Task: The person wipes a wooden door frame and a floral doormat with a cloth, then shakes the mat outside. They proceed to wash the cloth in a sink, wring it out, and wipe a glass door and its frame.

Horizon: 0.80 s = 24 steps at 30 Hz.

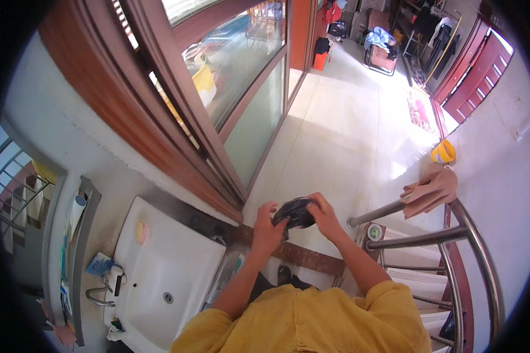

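Note:
Between my two hands is a dark, shiny bundle (pixel 295 213), blurred, possibly a black plastic bag or cloth. My left hand (pixel 267 227) grips its near left side, the thumb lying across it and a finger raised. On the far right side, my right hand (pixel 323 214) has its fingers and thumb pressed on it. Both hands are held out in front of my yellow shirt (pixel 300 320), above the dark stone threshold (pixel 302 255). What the bundle contains, if anything, is hidden.
A white washbasin (pixel 176 260) with a metal faucet (pixel 100 296) and a soap bar (pixel 140 232) stands at the left. Metal stair railings (pixel 417 237) rise at the right, a brown cloth (pixel 430 189) draped over them. A sliding glass door (pixel 243 75) stands ahead, a yellow bucket (pixel 443 152) by the wall.

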{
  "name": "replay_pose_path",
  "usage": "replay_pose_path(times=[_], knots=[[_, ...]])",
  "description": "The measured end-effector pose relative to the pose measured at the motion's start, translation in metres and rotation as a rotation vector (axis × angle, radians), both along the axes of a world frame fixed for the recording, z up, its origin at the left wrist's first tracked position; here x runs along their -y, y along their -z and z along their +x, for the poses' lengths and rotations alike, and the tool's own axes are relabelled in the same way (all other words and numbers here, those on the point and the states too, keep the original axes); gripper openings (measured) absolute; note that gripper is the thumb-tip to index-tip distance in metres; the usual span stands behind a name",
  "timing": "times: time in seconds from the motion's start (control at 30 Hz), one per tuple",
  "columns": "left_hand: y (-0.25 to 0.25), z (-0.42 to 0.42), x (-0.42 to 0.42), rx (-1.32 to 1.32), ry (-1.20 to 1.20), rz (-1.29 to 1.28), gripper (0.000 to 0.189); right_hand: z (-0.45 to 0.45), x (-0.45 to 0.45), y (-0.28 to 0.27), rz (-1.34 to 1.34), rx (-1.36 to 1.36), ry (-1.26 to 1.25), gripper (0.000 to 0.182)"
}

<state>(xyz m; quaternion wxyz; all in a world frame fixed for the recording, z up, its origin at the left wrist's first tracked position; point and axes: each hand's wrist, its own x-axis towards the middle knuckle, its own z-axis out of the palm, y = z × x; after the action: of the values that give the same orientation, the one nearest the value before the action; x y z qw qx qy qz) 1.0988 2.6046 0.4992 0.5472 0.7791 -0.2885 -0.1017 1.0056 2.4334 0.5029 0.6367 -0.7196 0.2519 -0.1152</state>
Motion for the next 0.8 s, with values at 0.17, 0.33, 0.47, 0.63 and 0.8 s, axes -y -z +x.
replay_pose_path(times=[0.17,0.33,0.47,0.63,0.8], knots=[[-0.003,0.039,0.033,0.134,0.202,0.268,0.041,0.003,0.062,-0.012,0.715,0.435,0.264,0.016],[-0.022,0.055,0.113,0.175,0.299,-0.078,0.051,0.035,0.094,-0.013,0.96,0.515,0.259,0.033],[-0.043,0.077,0.177,-0.507,0.422,-0.121,0.052,0.08,0.127,-0.023,0.786,0.334,0.12,0.037],[-0.069,0.123,0.233,0.038,0.109,0.182,0.03,0.124,0.211,-0.042,0.236,0.115,-0.007,0.032],[-0.091,0.172,0.246,0.357,0.003,-0.136,0.021,0.175,0.269,-0.078,0.608,0.531,0.133,0.025]])
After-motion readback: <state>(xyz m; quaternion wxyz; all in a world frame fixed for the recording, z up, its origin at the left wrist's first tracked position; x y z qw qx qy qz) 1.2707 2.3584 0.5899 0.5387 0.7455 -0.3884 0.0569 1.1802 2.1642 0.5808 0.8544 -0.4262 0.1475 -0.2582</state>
